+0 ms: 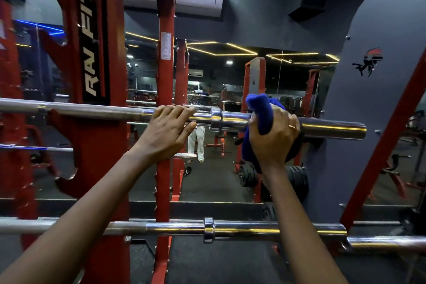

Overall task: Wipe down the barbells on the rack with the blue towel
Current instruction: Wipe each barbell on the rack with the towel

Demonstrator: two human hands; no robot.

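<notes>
1. Blue towel is bunched round the chrome sleeve of the upper barbell, just right of its collar. My right hand grips it, fingers curled tight round cloth and bar.
2. My left hand holds the same bar left of the collar, fingers over the top, thumb beneath.
3. The red rack carries that bar. A lower barbell crosses beneath, apart from both hands.
</notes>
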